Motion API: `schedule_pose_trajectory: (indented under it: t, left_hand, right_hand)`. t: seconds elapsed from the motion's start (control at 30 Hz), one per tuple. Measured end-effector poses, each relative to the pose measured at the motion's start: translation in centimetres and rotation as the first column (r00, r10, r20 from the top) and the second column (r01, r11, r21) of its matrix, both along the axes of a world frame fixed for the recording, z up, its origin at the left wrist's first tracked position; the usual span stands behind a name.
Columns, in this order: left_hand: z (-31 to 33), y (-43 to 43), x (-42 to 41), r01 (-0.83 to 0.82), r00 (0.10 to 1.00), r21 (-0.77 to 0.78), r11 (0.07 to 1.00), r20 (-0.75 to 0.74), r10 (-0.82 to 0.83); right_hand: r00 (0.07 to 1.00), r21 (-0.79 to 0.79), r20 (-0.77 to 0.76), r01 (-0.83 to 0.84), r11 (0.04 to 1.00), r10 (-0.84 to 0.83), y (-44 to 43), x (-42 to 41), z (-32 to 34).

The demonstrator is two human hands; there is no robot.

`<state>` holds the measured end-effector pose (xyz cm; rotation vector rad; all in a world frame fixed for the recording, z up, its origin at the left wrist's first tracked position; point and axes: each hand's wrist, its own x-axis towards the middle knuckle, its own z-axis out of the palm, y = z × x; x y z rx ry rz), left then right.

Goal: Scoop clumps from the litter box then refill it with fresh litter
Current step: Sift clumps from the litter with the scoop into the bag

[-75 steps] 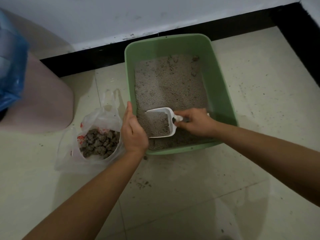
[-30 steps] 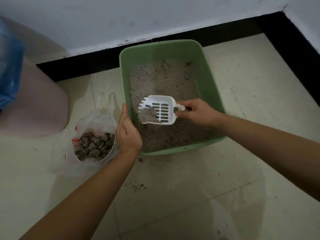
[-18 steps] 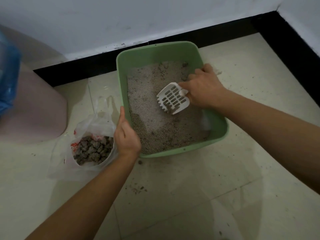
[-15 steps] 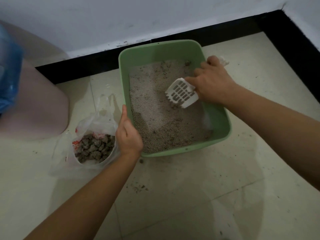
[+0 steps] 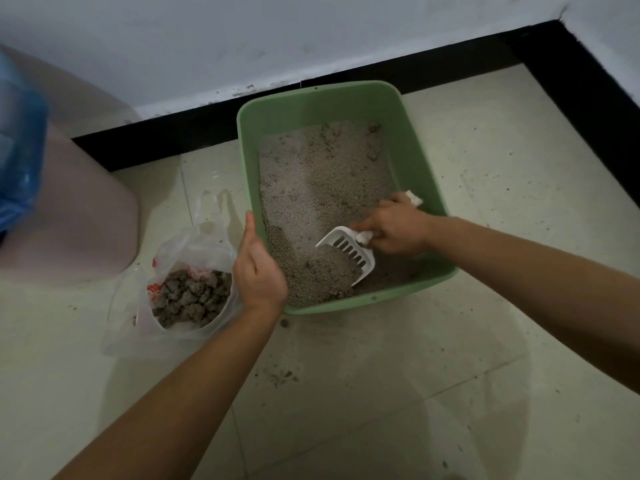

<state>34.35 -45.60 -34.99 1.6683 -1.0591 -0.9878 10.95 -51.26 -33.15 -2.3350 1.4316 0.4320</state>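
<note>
— On the tiled floor (image 5: 502,202), what is shown?
— A green litter box (image 5: 417,161) by the wall. The left hand (image 5: 258,268) holds its left rim, probably to steady it.
— And the right hand (image 5: 394,226)?
— Curled round the handle of a white slotted scoop (image 5: 349,249), dug low into the near litter to sift it.
— Where do clumps go?
— An open plastic bag (image 5: 207,244) sits just left of the box, within easy reach. 1 heap of clumps (image 5: 192,299) lies inside.
</note>
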Motion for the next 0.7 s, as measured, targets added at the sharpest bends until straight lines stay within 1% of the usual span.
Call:
schedule_pose_trajectory:
  t: [0.07,0.1,0.17,0.23,0.33,0.43,0.5,0.57,0.63,0.67,0.7]
  left_hand:
    - [-0.1,-0.1,0.1,-0.005,1.0,0.008,1.0,0.0,0.005]
    - [-0.1,-0.1,0.1,-0.009,1.0,0.011,1.0,0.009,0.008]
    - [-0.2,-0.2,0.1,-0.015,1.0,0.022,1.0,0.028,0.015]
    - [-0.2,-0.2,0.1,-0.012,0.999,0.031,0.999,0.048,0.011]
    - [0.3,-0.1,0.0,0.022,0.998,0.034,0.999,0.063,-0.024]
    - [0.6,-0.3,0.3,0.055,0.998,0.065,0.996,0.011,-0.056]
    - [0.9,-0.7,1.2,0.089,0.994,0.111,0.99,-0.075,-0.08]
    - [0.9,-1.4,1.9,0.127,0.985,0.177,0.976,-0.139,-0.103]
    - [1.6,-1.7,2.8,0.132,0.969,0.21,0.969,-0.231,-0.082]
    - [2.0,-1.7,3.3,0.133,0.954,0.229,0.964,-0.295,-0.062]
    - [2.4,-1.7,3.5,0.15,0.933,0.241,0.959,-0.354,-0.057]
  right_hand:
    - [0.985,0.124,0.092,0.131,0.984,-0.143,1.6,0.4,-0.8]
    - [0.965,0.196,0.134,0.197,0.961,-0.225,2.5,0.6,-1.4]
    - [0.897,0.322,0.221,0.303,0.897,-0.383,3.8,0.8,-2.4]
    - [0.837,0.409,0.282,0.337,0.848,-0.469,4.2,0.8,-2.8]
    - [0.74,0.515,0.381,0.327,0.792,-0.554,4.5,0.9,-2.3]
    - [0.717,0.527,0.401,0.328,0.784,-0.57,4.5,1.0,-1.5]
    - [0.69,0.523,0.421,0.345,0.779,-0.588,4.9,1.1,-0.9]
    - [0.604,0.543,0.447,0.402,0.737,-0.659,4.9,0.8,-1.0]
    - [0.498,0.551,0.502,0.446,0.705,-0.707,5.1,0.5,-0.7]
    - [0.454,0.544,0.534,0.46,0.701,-0.713,5.1,0.4,-0.5]
    - [0.436,0.516,0.558,0.484,0.707,-0.706,5.1,0.3,-0.4]
